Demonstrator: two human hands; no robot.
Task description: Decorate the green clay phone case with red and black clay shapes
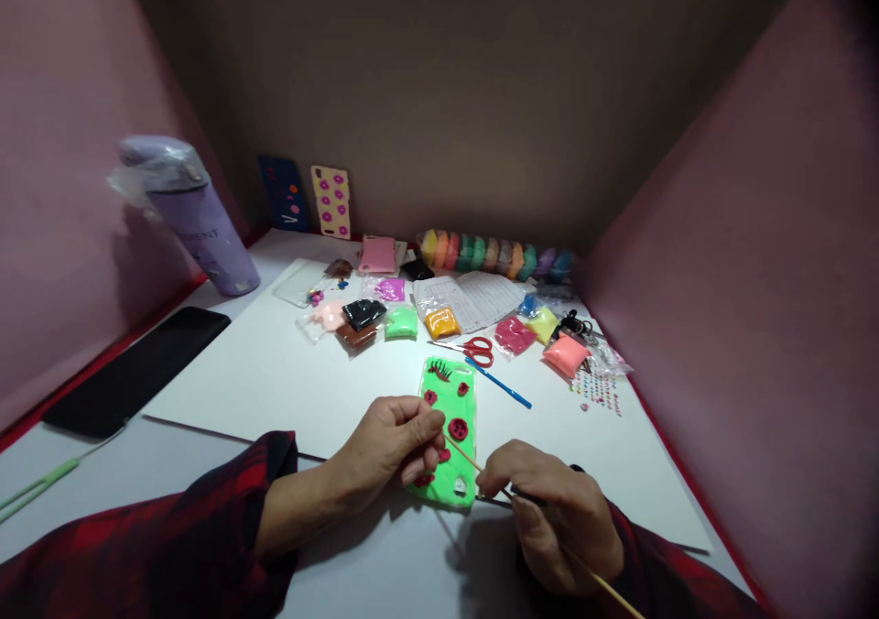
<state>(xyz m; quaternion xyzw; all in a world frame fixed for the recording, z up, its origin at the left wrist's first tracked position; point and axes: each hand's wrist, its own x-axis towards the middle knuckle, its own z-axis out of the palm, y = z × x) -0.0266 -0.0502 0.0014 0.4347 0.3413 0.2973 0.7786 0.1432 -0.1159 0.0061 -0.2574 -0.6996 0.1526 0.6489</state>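
Observation:
A phone case covered in bright green clay lies on the white sheet in front of me, with small red clay flowers and a black lash shape on it. My left hand is curled at the case's left edge, fingertips pinched together near the stick's tip; whether it holds a bit of clay I cannot make out. A thin wooden stick is gripped in my right hand, its tip pointing up-left over the case's lower part.
Small bags of coloured clay, red scissors, a blue tool, sticker gems and a row of clay packs lie behind the case. A purple bottle and black phone are left. Two decorated cases lean against the wall.

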